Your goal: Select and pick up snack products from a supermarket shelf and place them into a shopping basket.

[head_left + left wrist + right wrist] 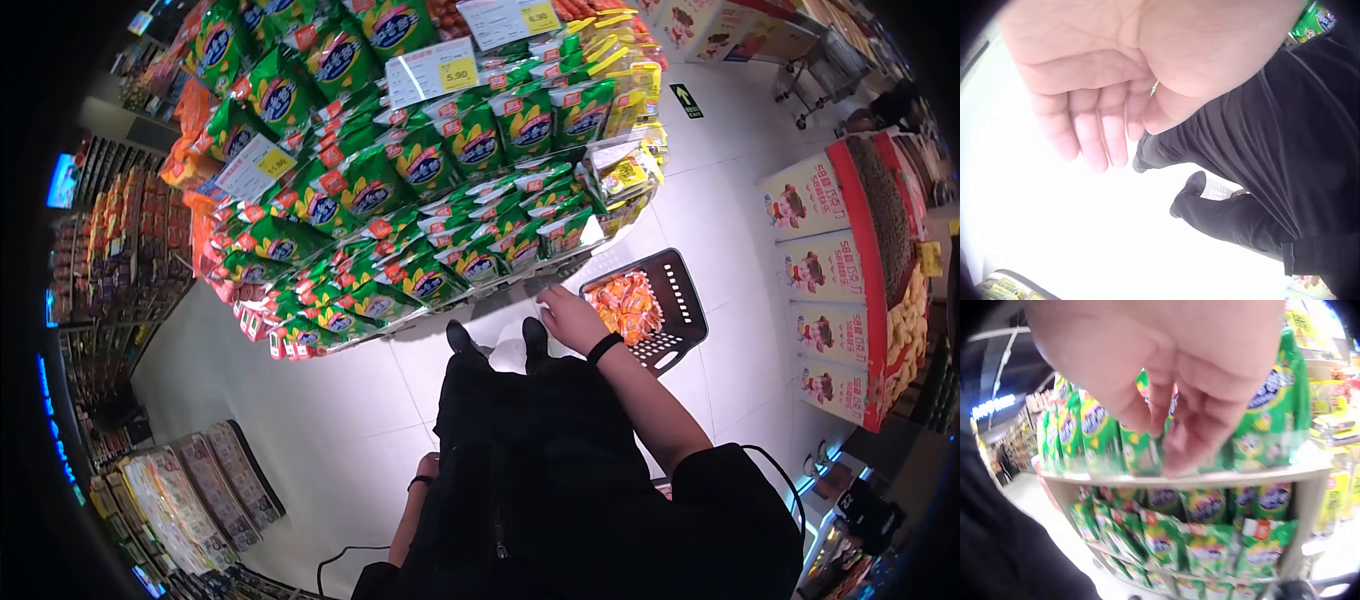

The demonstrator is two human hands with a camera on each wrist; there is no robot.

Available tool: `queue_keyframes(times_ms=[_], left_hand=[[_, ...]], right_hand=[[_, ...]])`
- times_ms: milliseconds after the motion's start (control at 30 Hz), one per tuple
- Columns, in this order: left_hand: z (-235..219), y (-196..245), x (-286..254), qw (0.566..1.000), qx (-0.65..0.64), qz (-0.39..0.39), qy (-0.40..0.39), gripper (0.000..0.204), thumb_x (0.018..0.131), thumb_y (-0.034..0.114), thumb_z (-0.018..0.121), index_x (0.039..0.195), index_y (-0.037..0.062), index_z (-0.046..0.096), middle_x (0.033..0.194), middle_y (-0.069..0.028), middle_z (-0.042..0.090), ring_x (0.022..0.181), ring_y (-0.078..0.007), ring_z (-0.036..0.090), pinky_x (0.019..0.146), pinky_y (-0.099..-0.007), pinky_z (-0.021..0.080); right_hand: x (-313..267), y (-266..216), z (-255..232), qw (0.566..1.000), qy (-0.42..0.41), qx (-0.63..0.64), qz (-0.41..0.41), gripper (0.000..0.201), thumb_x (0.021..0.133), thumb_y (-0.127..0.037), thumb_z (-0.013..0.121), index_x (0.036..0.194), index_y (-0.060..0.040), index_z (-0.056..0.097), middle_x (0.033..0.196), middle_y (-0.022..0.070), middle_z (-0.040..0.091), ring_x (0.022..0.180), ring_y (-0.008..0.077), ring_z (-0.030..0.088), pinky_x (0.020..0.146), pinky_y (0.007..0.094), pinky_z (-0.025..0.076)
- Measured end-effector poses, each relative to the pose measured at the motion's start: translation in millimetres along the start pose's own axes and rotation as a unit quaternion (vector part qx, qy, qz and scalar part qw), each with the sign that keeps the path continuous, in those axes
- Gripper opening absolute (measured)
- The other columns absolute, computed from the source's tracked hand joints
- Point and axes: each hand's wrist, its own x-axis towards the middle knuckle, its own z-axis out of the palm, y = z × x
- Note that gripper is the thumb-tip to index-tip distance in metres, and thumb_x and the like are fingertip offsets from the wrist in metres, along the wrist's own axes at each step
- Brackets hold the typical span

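My right hand hangs in front of the shelf display, beside a dark plastic shopping basket on the floor. Orange-wrapped packets lie inside the basket. In the right wrist view the right hand has loosely bent fingers with nothing between them, overlapping green snack bags on the shelf. The left hand hangs low by my left side. Seen from the left wrist, that hand shows its palm, its fingers relaxed and holding nothing.
Tiered shelves of green bags carry price cards. Red-edged bulk bins stand at the right, and a shopping cart is at the upper right. Stacked goods sit at the lower left, with tiled floor between.
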Motion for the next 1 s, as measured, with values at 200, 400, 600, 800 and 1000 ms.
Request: queue_keyframes(times_ms=[200, 400, 600, 800, 1000], left_hand=[[-1.8, 7.8, 60.0, 0.995, -0.072, 0.004, -0.062, 0.038, 0.109, 0.024, 0.06, 0.136, 0.0003, 0.073, 0.128, -0.0232, 0.078, 0.119, -0.0367, 0.074, 0.102, -0.0471, 0.059], [-42.7, 105.3, 57.9, 0.984, -0.159, 0.006, -0.076, 0.041, 0.11, 0.021, 0.059, 0.144, -0.0007, 0.067, 0.128, -0.0201, 0.078, 0.112, -0.03, 0.075, 0.098, -0.0438, 0.06], [-41.8, 94.5, 61.0, 0.984, -0.158, 0.015, -0.074, 0.034, 0.11, 0.007, 0.049, 0.134, -0.0029, 0.07, 0.121, -0.0148, 0.078, 0.112, -0.0245, 0.074, 0.1, -0.0368, 0.059], [-27.0, 64.6, 71.2, 0.991, 0.01, 0.088, -0.096, 0.021, 0.101, 0.006, 0.06, 0.112, 0.0011, 0.078, 0.108, -0.013, 0.082, 0.104, -0.0252, 0.076, 0.093, -0.0408, 0.058], [-1.3, 37.6, 29.9, 0.981, -0.186, -0.023, -0.038, 0.016, 0.102, 0.015, 0.064, 0.102, 0.0016, 0.073, 0.103, -0.0145, 0.082, 0.096, -0.0249, 0.079, 0.088, -0.0418, 0.063]], right_hand=[[-78.1, 99.3, 31.7, 0.993, 0.072, -0.003, 0.092, 0.041, 0.089, 0.004, 0.061, 0.128, -0.0068, 0.068, 0.126, 0.0217, 0.066, 0.119, 0.0457, 0.067, 0.104, 0.053, 0.056], [-71.3, 97.4, 31.1, 0.988, 0.023, -0.001, 0.156, 0.043, 0.086, 0.007, 0.057, 0.126, -0.0058, 0.07, 0.127, 0.0197, 0.069, 0.12, 0.0417, 0.069, 0.103, 0.0503, 0.057], [-85.0, 103.4, 36.1, 0.985, 0.055, 0.056, 0.152, 0.043, 0.089, 0.001, 0.058, 0.13, -0.0082, 0.068, 0.129, 0.0205, 0.07, 0.123, 0.0425, 0.068, 0.104, 0.0511, 0.057], [-80.2, 120.6, 51.8, 0.982, 0.036, 0.053, 0.178, 0.043, 0.09, -0.003, 0.061, 0.133, -0.009, 0.067, 0.148, 0.0234, 0.066, 0.13, 0.042, 0.068, 0.108, 0.052, 0.056], [-91.7, 105.2, 59.1, 0.986, 0.062, 0.013, 0.152, 0.059, 0.088, -0.001, 0.071, 0.145, -0.0048, 0.058, 0.14, 0.0254, 0.065, 0.137, 0.0436, 0.061, 0.117, 0.0486, 0.051]])
